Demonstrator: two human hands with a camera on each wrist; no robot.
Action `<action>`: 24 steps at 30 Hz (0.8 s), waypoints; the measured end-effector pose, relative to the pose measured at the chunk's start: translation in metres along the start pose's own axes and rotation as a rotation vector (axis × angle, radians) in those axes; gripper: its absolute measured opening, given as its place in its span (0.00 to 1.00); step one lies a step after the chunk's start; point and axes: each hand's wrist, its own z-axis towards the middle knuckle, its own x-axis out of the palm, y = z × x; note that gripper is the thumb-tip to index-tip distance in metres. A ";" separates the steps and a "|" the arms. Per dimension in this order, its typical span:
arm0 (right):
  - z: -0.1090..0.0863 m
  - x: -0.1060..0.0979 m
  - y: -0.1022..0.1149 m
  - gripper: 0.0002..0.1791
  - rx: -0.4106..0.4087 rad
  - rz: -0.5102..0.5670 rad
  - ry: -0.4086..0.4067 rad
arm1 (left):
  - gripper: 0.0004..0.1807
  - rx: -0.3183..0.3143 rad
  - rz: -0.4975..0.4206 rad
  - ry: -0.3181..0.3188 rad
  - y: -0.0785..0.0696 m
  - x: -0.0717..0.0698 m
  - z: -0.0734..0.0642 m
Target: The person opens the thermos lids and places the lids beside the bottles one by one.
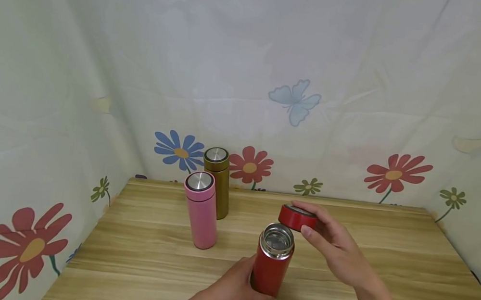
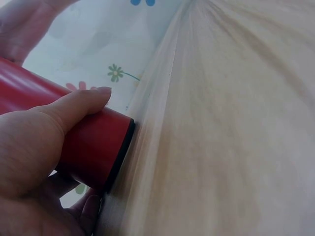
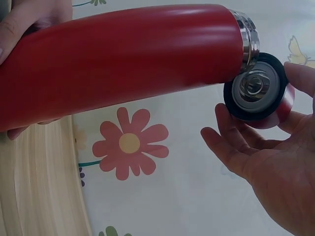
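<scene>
A red thermos bottle [image 1: 269, 273] stands uncapped near the front of the table, its steel mouth [image 1: 277, 241] showing in the head view. My left hand [image 1: 233, 287] grips its lower body, thumb and fingers wrapped round it; the left wrist view shows the bottle's black base rim [image 2: 119, 157] close to the tabletop. In my right hand [image 1: 340, 246], the red lid [image 1: 297, 217] is pinched between thumb and fingers, tilted just above and right of the mouth. The lid's pale inner side [image 3: 256, 87] shows in the right wrist view, turned toward the camera.
A pink thermos bottle [image 1: 202, 216] with its lid on stands left of the red one. Behind it is a gold thermos bottle [image 1: 219, 186], also capped. A flowered curtain [image 1: 241, 48] surrounds the wooden table [image 1: 143, 256] at the back and sides.
</scene>
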 end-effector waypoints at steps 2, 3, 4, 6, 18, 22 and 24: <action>-0.001 -0.002 -0.001 0.26 -0.002 -0.006 -0.006 | 0.38 0.002 -0.002 0.005 0.000 0.000 0.001; -0.001 -0.003 -0.002 0.26 -0.002 -0.008 -0.009 | 0.38 0.001 -0.003 0.007 0.000 -0.001 0.002; -0.002 -0.003 -0.003 0.26 -0.001 -0.008 -0.011 | 0.38 -0.001 -0.006 0.010 0.000 -0.001 0.002; -0.003 -0.005 -0.004 0.26 -0.003 -0.008 -0.015 | 0.38 -0.005 -0.006 0.011 0.000 -0.001 0.003; -0.015 -0.022 -0.017 0.25 0.103 -0.017 -0.046 | 0.38 -0.045 0.020 0.000 0.001 0.001 0.000; -0.018 -0.030 -0.022 0.27 0.089 0.075 -0.014 | 0.38 -0.047 0.011 0.004 0.001 0.001 -0.001; -0.018 -0.034 -0.025 0.28 0.062 0.132 0.017 | 0.38 -0.039 0.021 -0.007 0.002 0.000 -0.001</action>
